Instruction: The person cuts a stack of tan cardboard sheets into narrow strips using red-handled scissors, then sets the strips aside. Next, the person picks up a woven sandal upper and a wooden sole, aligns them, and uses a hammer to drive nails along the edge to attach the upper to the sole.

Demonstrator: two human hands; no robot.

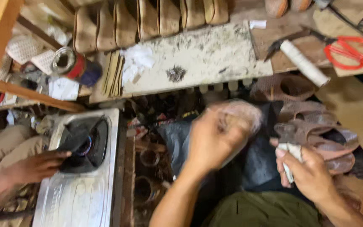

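The left hand is curled shut around a blurred, pale brown shoe piece held above the lap, its long axis seeming to run up and to the right, though the blur hides which end leads; the right hand is closed on a crumpled white rag, just beside a heap of brown sandals. Beyond them lies a speckled work slab with a row of tan soles behind it, red-handled scissors and a white roll on boards to the right — and, off to the left, another person's hand rests on a metal gas stove in the cluttered workshop.
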